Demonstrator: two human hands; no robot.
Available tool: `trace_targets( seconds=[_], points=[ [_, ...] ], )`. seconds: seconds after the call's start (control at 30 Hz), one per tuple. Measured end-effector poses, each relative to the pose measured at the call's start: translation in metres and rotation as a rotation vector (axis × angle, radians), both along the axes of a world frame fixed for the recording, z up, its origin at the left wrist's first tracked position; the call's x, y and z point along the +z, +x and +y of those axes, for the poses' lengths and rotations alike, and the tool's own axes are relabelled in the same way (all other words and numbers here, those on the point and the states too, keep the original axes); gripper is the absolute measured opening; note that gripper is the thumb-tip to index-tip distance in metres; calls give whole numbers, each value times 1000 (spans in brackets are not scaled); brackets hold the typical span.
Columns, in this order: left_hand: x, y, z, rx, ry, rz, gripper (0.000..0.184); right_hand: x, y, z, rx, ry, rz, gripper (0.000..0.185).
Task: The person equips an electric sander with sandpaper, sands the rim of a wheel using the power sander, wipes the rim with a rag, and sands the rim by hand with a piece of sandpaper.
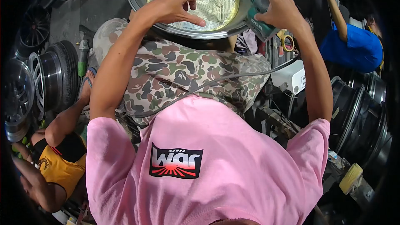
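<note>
A wheel rim (195,33) lies across my lap at the top of the view, its centre covered with newspaper (200,0) taped round the edge. Over the newspaper's lower left part is my left hand (177,8), fingers apart and thumb stretched out, holding nothing. At the rim's right edge my right hand (279,9) grips a green and dark power sander (259,18) from above. The sander's underside is hidden. A grey cable (233,76) runs across my camouflage trousers.
Wheels and a tyre (64,73) stand at the left, near a green angle grinder (82,58). A person in yellow (64,166) sits lower left, another in blue (352,48) upper right. Black rims (354,112), a white box (293,77) and yellow tape (287,43) are right.
</note>
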State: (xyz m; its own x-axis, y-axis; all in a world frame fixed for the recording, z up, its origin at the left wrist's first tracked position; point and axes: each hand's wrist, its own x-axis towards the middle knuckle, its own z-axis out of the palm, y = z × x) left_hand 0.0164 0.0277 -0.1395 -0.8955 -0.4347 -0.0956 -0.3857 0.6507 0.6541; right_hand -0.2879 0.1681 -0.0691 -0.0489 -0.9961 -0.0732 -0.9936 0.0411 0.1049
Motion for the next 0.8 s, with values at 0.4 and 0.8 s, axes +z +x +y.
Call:
trace_targets(
  seconds=[0.4,0.8],
  points=[
    [4,2,1,-6,-10,-60,84,8,38,-3,-46,65,45,82],
    [3,-1,2,-15,16,-105,82,9,39,17,-13,-24,-34,80]
  ],
)
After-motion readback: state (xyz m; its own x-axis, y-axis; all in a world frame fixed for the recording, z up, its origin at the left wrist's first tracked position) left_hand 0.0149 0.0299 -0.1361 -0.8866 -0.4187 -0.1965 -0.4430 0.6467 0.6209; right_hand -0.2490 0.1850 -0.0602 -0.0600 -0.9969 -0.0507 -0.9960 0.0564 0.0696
